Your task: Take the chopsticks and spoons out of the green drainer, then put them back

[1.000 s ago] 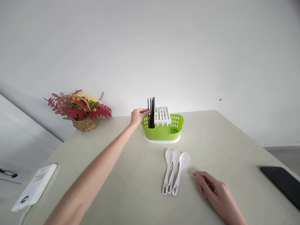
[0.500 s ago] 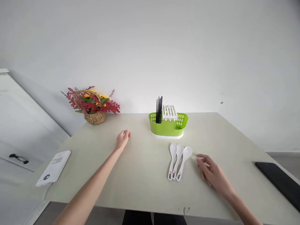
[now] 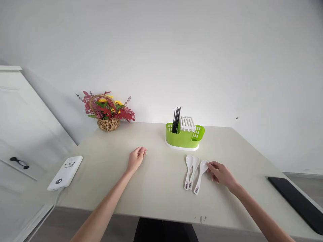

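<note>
My right hand [image 3: 222,174] sits right of centre in the frame, fingers loosely curled, with thumb and fingertips [image 3: 210,166] touching the bowl of the rightmost white spoon [image 3: 201,171]. I cannot tell whether the fingers have closed around the bowl or only rest against it; the spoon lies flat on the table [image 3: 156,188], not lifted. This spoon is the right-hand one of three white spoons lying side by side, bowls toward the wall, handles toward the near edge. The middle spoon [image 3: 193,167] and the left spoon [image 3: 188,166] lie just beside it, untouched, each with a small printed mark near the handle end.

My left hand [image 3: 136,158] is left of centre, relaxed and half-curled, holding nothing, resting on or just above the bare tabletop, well apart from the spoons.

Above the spoons in the frame, toward the wall, stands a green cutlery drainer [image 3: 184,137] on a white base. Black chopsticks [image 3: 176,120] stand upright in its left compartment; a white slotted insert [image 3: 187,123] sits across its middle.

At upper left, against the wall, is a wicker basket of red and yellow flowers [image 3: 108,111]. At the left table edge lies a white power bank [image 3: 65,172] with a cable. At lower right lies a black phone [image 3: 295,201], face flat.
</note>
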### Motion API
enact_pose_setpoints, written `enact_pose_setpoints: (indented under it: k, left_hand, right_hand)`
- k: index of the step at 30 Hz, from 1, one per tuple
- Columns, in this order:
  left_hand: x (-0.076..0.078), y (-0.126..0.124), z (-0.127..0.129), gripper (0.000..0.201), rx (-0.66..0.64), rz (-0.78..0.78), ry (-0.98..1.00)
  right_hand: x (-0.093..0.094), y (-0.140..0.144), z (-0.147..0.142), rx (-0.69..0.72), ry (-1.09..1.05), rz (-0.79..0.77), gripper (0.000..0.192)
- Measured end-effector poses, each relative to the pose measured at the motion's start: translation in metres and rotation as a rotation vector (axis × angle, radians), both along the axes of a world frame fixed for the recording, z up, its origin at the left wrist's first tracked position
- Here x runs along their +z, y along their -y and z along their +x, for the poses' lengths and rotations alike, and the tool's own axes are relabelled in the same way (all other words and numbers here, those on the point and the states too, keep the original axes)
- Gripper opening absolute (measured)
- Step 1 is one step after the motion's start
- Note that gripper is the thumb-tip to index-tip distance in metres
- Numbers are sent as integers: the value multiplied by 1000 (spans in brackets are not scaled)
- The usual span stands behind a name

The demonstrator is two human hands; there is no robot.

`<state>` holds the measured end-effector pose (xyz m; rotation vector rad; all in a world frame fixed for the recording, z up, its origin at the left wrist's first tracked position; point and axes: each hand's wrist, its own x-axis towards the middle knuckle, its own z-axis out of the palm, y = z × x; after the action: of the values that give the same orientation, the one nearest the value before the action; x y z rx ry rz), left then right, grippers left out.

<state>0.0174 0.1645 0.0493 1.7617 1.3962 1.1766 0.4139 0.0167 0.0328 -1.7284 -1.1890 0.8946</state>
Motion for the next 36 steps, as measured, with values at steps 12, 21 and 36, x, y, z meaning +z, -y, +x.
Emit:
enact_pose_setpoints:
  k: [12,21,36]
  left_hand:
    - [-2,6,-4,43,-23,-13,41]
    - [-8,5,-6,44,-38,5,12]
    - [-12,4,-7,44,-34,16,-3]
  right_hand:
    - [134,16,-12,-248,155,373,53]
    - [200,-67,-74,-271,551,718,45]
    - [130,-135,-93,-54,1260,686,38]
